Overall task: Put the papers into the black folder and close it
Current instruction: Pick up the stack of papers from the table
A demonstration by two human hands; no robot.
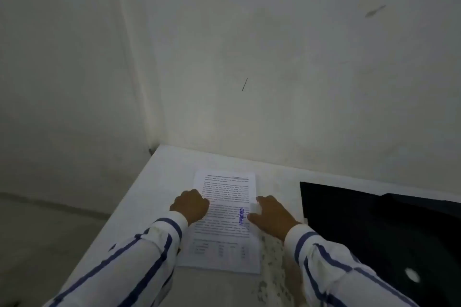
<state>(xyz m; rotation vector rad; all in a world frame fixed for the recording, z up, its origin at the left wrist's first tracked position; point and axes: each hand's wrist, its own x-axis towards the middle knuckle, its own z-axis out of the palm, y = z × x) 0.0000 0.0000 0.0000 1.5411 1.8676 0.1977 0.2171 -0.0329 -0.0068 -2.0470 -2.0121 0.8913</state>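
The papers (224, 222), a printed stack with a blue stamp, lie flat on the white table (154, 182) between the two hands. The left hand (190, 205) is curled and rests on the stack's left edge; whether it grips is unclear. The right hand (272, 215) pinches the lifted right edge between thumb and fingers. The black folder (369, 227) lies open just right of it.

Black folder (374, 227) cut off by right + bottom edges. Papers (224, 222): print too blurred to read; side edges partly hidden under left hand (190, 205) and right hand (270, 214).
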